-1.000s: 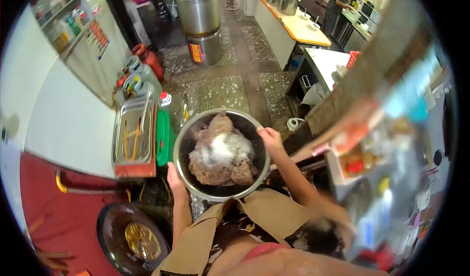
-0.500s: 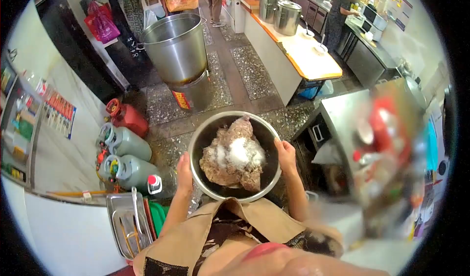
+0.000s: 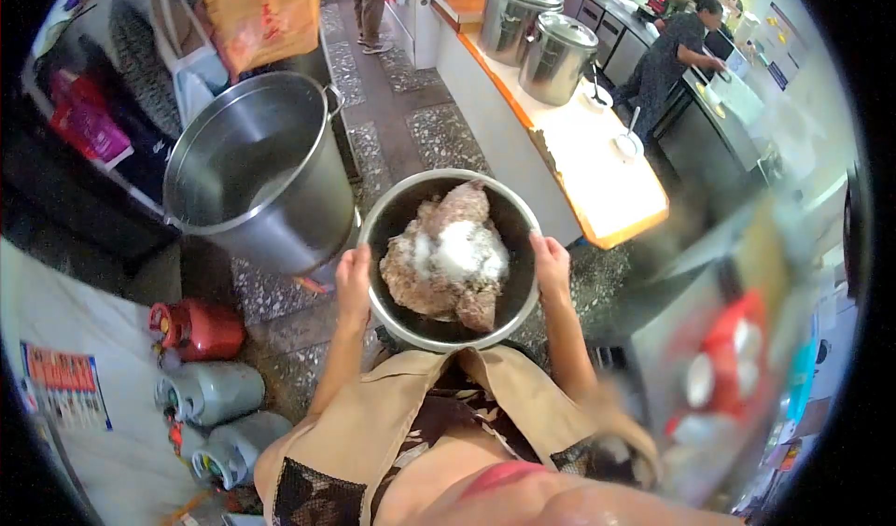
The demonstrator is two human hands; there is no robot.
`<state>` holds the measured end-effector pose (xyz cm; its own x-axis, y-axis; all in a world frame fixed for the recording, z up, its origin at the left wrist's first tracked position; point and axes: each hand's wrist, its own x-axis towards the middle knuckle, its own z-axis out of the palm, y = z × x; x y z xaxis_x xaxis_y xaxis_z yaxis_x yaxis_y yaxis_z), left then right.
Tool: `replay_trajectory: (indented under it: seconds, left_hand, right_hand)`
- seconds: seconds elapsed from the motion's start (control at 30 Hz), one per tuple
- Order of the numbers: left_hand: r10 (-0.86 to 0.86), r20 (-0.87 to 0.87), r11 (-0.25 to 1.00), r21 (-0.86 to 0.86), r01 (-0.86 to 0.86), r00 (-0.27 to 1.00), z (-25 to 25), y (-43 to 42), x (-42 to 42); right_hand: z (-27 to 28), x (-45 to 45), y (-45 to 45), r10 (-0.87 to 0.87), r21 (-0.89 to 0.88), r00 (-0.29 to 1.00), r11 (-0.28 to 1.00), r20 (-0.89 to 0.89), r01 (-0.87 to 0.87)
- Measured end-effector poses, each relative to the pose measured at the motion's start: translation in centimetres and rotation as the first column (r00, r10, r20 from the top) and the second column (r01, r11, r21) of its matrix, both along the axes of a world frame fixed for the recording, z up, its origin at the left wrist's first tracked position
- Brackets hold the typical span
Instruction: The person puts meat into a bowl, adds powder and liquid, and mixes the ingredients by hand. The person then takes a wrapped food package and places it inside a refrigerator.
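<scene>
Left hand (image 3: 354, 283) and right hand (image 3: 552, 266) grip the bowl's (image 3: 450, 339) opposite rims, probably for balance. Minced meat (image 3: 408, 272) lies between them.

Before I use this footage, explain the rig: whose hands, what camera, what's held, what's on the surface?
There's no robot: these are a person's bare hands, filmed by a camera worn on their head, looking forward and down. The left hand and right hand grip opposite sides of a steel bowl. Inside is a lumpy, meat-like mass topped with white powder; I can't tell which powder. Beyond, a counter bears two lidded steel pots and small white bowls. The frame's right side is blurred.
</scene>
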<state>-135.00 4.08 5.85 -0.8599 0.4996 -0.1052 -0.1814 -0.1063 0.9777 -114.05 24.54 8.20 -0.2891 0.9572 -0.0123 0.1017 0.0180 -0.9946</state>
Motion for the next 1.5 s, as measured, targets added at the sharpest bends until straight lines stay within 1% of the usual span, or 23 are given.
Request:
replay_trajectory:
  seconds: [0.1, 0.2, 0.37, 0.43, 0.6, 0.73, 0.83, 0.87, 0.93, 1.0, 1.03, 1.07, 1.1, 1.17, 1.2, 1.27, 1.3, 1.33, 1.37, 1.4, 1.43, 1.47, 1.5]
  left_hand:
    - [-0.167, -0.105, 0.983, 0.063, 0.174, 0.98, 2.3, 9.6, -5.7]
    - [-0.279, -0.23, 0.96, -0.07, 0.27, 0.932, 3.1, 21.7, -6.6]
    - [-0.42, -0.155, 0.908, -0.063, 0.415, 0.894, 1.2, 39.0, -15.2]
    - [-0.456, -0.251, 0.884, -0.238, 0.402, 0.854, 3.0, 44.0, -12.8]
    - [-0.665, -0.272, 0.743, -0.326, 0.584, 0.695, 1.0, 57.4, -14.8]
    - [-0.871, -0.243, 0.49, -0.475, 0.731, 0.427, -8.5, 66.5, -14.9]
    - [-0.978, -0.138, 0.21, -0.657, 0.724, 0.159, -10.7, 74.4, -12.3]
    - [-0.984, -0.126, 0.18, -0.722, 0.668, 0.129, -17.5, 76.6, -8.4]
    - [-0.996, 0.083, -0.081, -0.785, 0.614, -0.024, -18.7, 81.3, -6.8]
    - [-0.957, 0.277, -0.266, -0.734, 0.625, -0.083, -22.6, 85.9, -4.7]
    - [-0.981, 0.106, -0.18, -0.819, 0.545, -0.165, -28.6, 88.0, -3.8]
    - [-0.97, 0.215, -0.242, -0.763, 0.599, -0.118, -28.2, 89.2, -2.7]
    - [-0.973, 0.219, -0.226, -0.82, 0.526, -0.078, -34.4, 91.9, 0.2]
    - [-0.991, 0.076, -0.128, -0.797, 0.59, -0.113, -35.4, 92.8, 0.4]
    - [-0.971, 0.202, -0.235, -0.699, 0.675, -0.128, -34.8, 94.2, 0.3]
    - [-0.965, 0.099, -0.249, -0.638, 0.728, -0.243, -33.8, 94.2, -1.4]
    - [-0.918, 0.065, -0.367, -0.518, 0.773, -0.392, -34.4, 93.9, -3.5]
    - [-0.864, 0.084, -0.431, -0.632, 0.644, -0.496, -36.0, 90.5, -5.1]
    - [-0.778, -0.057, -0.398, -0.726, 0.561, -0.625, -36.3, 90.4, -9.2]
    - [-0.734, 0.025, -0.467, -0.744, 0.478, -0.678, -36.8, 91.1, -13.9]
    - [-0.702, 0.315, -0.636, -0.68, 0.365, -0.639, -34.2, 92.3, -18.1]
    - [-0.856, 0.274, -0.485, -0.717, 0.5, -0.438, -28.0, 92.4, -21.9]
    - [-0.964, 0.171, -0.259, -0.791, 0.555, -0.205, -34.1, 91.2, -28.6]
  right_hand:
    - [1.7, -3.6, 7.8, -0.095, -0.003, 0.993, 0.995, 0.072, 0.095]
    - [-1.1, -1.9, 19.1, -0.178, -0.042, 0.984, 0.983, 0.013, 0.178]
    - [-5.0, -8.7, 32.5, -0.345, 0.001, 0.93, 0.938, 0.125, 0.348]
    - [-5.6, -6.4, 35.8, -0.393, -0.083, 0.914, 0.912, 0.104, 0.402]
    - [-7.4, -5.8, 43.3, -0.538, -0.146, 0.825, 0.815, 0.173, 0.561]
    - [-16.3, -4.3, 43.1, -0.714, -0.075, 0.652, 0.658, 0.254, 0.749]
    - [-19.9, -2.8, 44.9, -0.796, -0.02, 0.495, 0.522, 0.347, 0.853]
    - [-27.3, 1.1, 47.2, -0.804, 0.026, 0.466, 0.51, 0.37, 0.86]
    - [-28.5, 1.4, 48.6, -0.826, 0.09, 0.332, 0.414, 0.456, 0.906]
    - [-32.1, 3.0, 51.0, -0.806, 0.071, 0.264, 0.352, 0.53, 0.933]
    - [-33.4, 3.7, 52.2, -0.793, 0.085, 0.233, 0.335, 0.562, 0.938]
    - [-34.7, 4.2, 53.1, -0.78, 0.099, 0.199, 0.316, 0.593, 0.944]
    - [-41.3, 6.5, 56.7, -0.773, 0.033, 0.254, 0.334, 0.581, 0.942]
    - [-41.8, 6.5, 57.3, -0.734, 0.066, 0.19, 0.305, 0.652, 0.95]
    - [-43.1, 7.6, 58.3, -0.699, 0.117, 0.144, 0.312, 0.7, 0.943]
    - [-43.2, 8.8, 59.7, -0.657, 0.069, 0.186, 0.342, 0.731, 0.937]
    - [-43.2, 9.3, 59.9, -0.611, 0.033, 0.212, 0.364, 0.763, 0.931]
    - [-46.6, 11.2, 57.7, -0.583, -0.011, 0.25, 0.382, 0.773, 0.924]
    - [-46.2, 12.0, 58.7, -0.439, -0.047, 0.3, 0.501, 0.847, 0.864]
    - [-45.9, 12.7, 59.4, -0.284, -0.099, 0.328, 0.601, 0.901, 0.793]
    - [-49.4, 15.0, 58.4, -0.362, 0.089, 0.183, 0.62, 0.914, 0.78]
    - [-52.4, 15.7, 58.1, -0.445, 0.274, 0.042, 0.621, 0.895, 0.735]
    - [-48.6, 14.0, 59.9, -0.483, 0.219, 0.019, 0.432, 0.875, 0.875]
